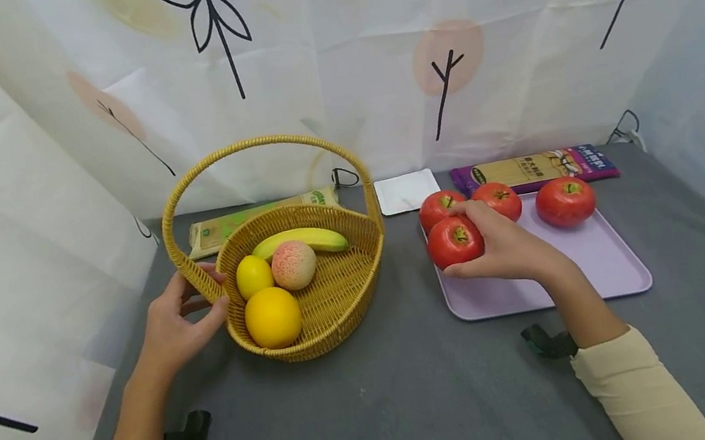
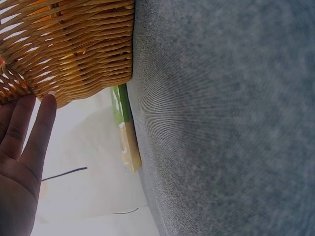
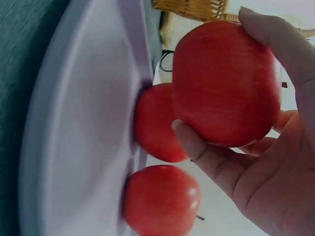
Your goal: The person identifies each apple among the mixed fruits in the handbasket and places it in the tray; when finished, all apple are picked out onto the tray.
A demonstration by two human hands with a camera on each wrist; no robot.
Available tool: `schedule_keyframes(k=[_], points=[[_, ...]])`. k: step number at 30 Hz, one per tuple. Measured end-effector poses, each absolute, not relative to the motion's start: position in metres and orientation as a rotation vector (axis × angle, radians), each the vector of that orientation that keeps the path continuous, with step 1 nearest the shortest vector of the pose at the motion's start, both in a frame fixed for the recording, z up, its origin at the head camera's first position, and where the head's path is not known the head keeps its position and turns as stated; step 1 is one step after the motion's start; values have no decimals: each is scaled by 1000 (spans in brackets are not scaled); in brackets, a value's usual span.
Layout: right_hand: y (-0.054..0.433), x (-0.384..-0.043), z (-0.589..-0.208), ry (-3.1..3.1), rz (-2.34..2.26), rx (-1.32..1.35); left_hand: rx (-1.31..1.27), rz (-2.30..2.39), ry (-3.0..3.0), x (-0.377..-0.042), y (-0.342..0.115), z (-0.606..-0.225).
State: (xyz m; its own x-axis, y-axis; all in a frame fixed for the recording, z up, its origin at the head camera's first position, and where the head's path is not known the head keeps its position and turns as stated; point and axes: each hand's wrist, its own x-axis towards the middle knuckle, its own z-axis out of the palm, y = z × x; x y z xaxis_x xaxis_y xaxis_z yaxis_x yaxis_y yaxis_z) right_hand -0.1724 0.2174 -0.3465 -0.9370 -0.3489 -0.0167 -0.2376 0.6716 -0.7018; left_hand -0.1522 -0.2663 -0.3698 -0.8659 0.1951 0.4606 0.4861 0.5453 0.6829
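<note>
My left hand (image 1: 182, 321) grips the golden wicker basket (image 1: 341, 316) at its left side, thumb and fingers around the foot of the tall handle. In the left wrist view, fingertips touch the basket's woven wall (image 2: 88, 59). Inside lie a banana (image 1: 320, 238), a peach (image 1: 294, 265), a lemon (image 1: 254, 277) and an orange (image 1: 273, 318). My right hand (image 1: 505, 244) holds a red apple (image 3: 224, 83) between thumb and fingers, above the left part of a pale purple tray (image 1: 601, 263). Three other apples sit on the tray, two behind the held one and one apple (image 1: 565, 202) at the back right.
Behind the basket lies a green and tan packet (image 1: 213, 234). A white square (image 1: 407, 191) lies between basket and tray, and a purple and tan packet (image 1: 531, 171) behind the tray. Patterned cloth walls (image 1: 372, 90) enclose the grey tabletop (image 1: 374, 421) at back and sides.
</note>
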Motion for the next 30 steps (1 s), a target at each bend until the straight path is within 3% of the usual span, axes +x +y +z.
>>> schedule_keyframes(k=[8, 23, 30], points=[[223, -180, -362, 2744, -1044, -498, -603, -1259, -2438, -138, -253, -347], [232, -177, -351, 2751, -933, -521, -572, -1052, -2613, -151, -272, -361], [232, -164, -336, 2809, -892, -523, -544, -559, -3039, -122, -260, -312]])
